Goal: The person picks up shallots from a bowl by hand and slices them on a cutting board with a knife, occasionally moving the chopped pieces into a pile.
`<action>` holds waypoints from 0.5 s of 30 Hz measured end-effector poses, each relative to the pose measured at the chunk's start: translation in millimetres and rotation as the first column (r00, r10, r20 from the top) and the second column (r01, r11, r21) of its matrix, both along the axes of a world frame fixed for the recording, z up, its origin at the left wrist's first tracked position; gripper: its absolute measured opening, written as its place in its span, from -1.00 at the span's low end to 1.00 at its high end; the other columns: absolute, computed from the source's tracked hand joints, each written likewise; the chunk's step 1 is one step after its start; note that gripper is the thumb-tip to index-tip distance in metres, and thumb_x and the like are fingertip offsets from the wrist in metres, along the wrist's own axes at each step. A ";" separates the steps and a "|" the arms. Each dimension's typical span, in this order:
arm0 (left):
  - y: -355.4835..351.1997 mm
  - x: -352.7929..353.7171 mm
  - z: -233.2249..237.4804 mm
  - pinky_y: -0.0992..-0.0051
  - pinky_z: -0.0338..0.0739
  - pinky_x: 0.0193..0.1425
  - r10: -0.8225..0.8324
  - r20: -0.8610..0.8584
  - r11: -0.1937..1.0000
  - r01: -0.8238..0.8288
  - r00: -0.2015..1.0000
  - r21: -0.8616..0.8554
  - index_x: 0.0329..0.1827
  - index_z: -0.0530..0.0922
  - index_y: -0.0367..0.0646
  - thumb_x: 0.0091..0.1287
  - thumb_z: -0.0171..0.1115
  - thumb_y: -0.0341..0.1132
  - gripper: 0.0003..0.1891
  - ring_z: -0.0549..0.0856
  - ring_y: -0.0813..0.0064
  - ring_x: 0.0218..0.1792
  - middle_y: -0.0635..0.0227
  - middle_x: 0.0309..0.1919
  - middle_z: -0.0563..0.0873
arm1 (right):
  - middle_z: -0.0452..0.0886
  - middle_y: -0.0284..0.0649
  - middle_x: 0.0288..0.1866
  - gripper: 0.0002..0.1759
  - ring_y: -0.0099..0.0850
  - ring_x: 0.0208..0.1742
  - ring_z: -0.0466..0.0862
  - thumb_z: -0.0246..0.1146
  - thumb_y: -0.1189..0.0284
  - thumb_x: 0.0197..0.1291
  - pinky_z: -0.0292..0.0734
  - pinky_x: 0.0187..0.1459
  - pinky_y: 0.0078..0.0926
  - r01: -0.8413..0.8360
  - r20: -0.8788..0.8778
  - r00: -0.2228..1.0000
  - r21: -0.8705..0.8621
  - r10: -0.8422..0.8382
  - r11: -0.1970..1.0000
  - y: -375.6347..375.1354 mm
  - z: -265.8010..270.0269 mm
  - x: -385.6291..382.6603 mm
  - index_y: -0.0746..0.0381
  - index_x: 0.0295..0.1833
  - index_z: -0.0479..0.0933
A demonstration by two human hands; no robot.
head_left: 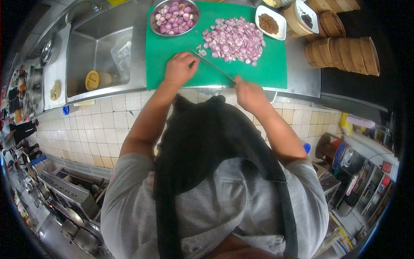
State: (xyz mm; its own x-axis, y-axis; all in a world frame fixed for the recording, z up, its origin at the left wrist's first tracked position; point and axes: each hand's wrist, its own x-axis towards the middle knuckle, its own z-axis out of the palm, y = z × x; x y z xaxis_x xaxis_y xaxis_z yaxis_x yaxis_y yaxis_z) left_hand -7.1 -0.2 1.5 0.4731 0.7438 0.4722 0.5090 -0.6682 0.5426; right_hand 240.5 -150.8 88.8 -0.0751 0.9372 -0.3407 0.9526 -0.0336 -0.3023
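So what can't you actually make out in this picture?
All in the head view:
- Knife handle: hidden inside the right hand.
- Whether the left hand pinches anything: too small to tell, fingers curled.
- Far rim of the steel bowl: cut off by the top edge.
- Contents of the yellow-topped container: hidden by its top.
- What the background person is doing: too small, at the warped left side.

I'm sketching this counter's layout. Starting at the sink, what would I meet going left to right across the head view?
Sink → metal bowl of whole shallots → pile of sliced shallots → white dish of brown food → bamboo steamers.
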 end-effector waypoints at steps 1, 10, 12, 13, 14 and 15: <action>1.1 0.1 -2.0 0.26 0.74 -0.07 -0.001 0.006 1.000 0.001 1.000 0.004 -0.29 0.77 -0.06 0.21 0.49 -0.40 -0.95 0.81 0.21 -0.17 0.33 -0.20 0.83 | 0.76 0.18 -0.14 -0.77 0.14 -0.06 0.79 -0.02 0.49 0.46 0.65 -0.02 0.11 -0.018 -0.003 1.000 0.017 0.018 1.000 -2.4 2.6 0.5 0.27 0.12 0.45; 2.2 0.8 -7.0 0.26 0.74 -0.09 -0.019 0.048 0.997 0.015 0.999 0.081 -0.31 0.77 -0.03 0.18 0.49 -0.42 -0.93 0.80 0.22 -0.19 0.37 -0.25 0.81 | 0.77 0.15 -0.21 -0.75 0.14 -0.12 0.80 -0.02 0.49 0.45 0.67 -0.02 0.08 -0.021 0.010 1.000 0.091 0.020 0.996 -2.0 -12.9 -3.2 0.26 0.14 0.45; 2.1 0.1 -7.0 0.26 0.74 -0.09 -0.026 0.043 0.995 0.021 0.999 0.100 -0.30 0.77 -0.04 0.19 0.49 -0.42 -0.93 0.79 0.21 -0.20 0.36 -0.24 0.81 | 0.77 0.15 -0.21 -0.74 0.14 -0.12 0.80 -0.02 0.49 0.45 0.67 -0.02 0.07 -0.020 0.017 1.000 0.072 0.019 0.997 -2.1 -20.4 -1.7 0.26 0.15 0.45; 1.6 -0.2 -6.2 0.26 0.74 -0.09 -0.032 0.047 0.994 0.027 0.998 0.103 -0.30 0.77 -0.05 0.19 0.49 -0.42 -0.93 0.79 0.22 -0.20 0.36 -0.24 0.81 | 0.77 0.15 -0.21 -0.74 0.14 -0.12 0.80 -0.02 0.49 0.44 0.67 -0.02 0.07 -0.025 0.015 1.000 0.052 0.024 0.998 -1.7 -25.6 0.4 0.27 0.15 0.45; 1.4 -0.3 -5.3 0.26 0.74 -0.09 -0.035 0.051 0.994 0.029 0.998 0.106 -0.30 0.77 -0.05 0.19 0.49 -0.43 -0.93 0.79 0.22 -0.20 0.36 -0.24 0.81 | 0.77 0.15 -0.21 -0.74 0.14 -0.12 0.80 -0.02 0.49 0.44 0.67 -0.02 0.07 -0.033 0.012 0.999 0.034 0.033 0.999 -0.8 -29.0 2.3 0.27 0.16 0.45; 1.7 -1.5 -4.2 0.27 0.74 -0.09 -0.035 0.054 0.993 0.029 0.998 0.111 -0.30 0.77 -0.06 0.19 0.49 -0.43 -0.93 0.79 0.22 -0.19 0.35 -0.24 0.81 | 0.77 0.15 -0.21 -0.73 0.13 -0.12 0.80 -0.02 0.49 0.44 0.68 -0.03 0.07 -0.040 0.017 0.999 0.042 0.039 0.998 1.2 -24.0 0.5 0.27 0.16 0.45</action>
